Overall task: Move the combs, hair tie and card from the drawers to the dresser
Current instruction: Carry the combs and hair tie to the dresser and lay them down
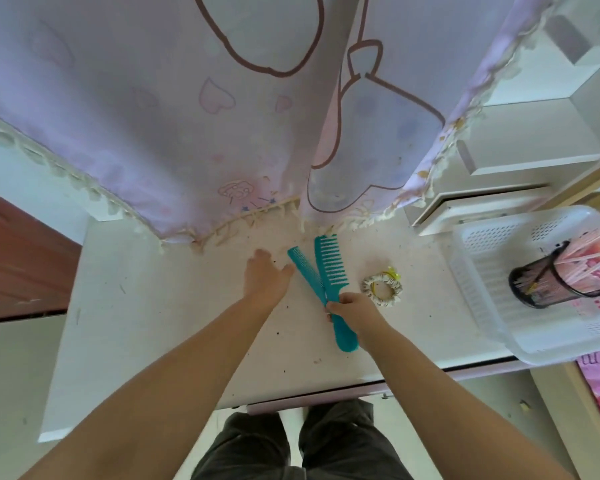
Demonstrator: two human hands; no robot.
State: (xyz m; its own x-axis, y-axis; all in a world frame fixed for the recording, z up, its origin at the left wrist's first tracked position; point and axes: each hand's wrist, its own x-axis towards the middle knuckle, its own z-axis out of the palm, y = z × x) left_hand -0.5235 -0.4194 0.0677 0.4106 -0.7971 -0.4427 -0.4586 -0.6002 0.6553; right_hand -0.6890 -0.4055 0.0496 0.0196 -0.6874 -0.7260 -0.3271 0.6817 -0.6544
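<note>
A pale purple cloth [146, 109] with heart prints hangs down to the back of your white table [146, 306]. At the table's right end sits a white basket [482, 306] holding a black mesh cup [530, 289]. Your right hand [352, 311] is pinched shut on the wide-tooth comb [331, 271] where its handle meets the teeth, and the fine-tooth comb [303, 268] crosses under it at that same spot, forming a V; you cannot tell whether your fingers grip both. Your left hand [265, 275] lies flat and loose on the table just left of the fine-tooth comb, its thumb nearly touching it. The hair tie [382, 288] rests on the table just right of the combs, near your right hand.
</note>
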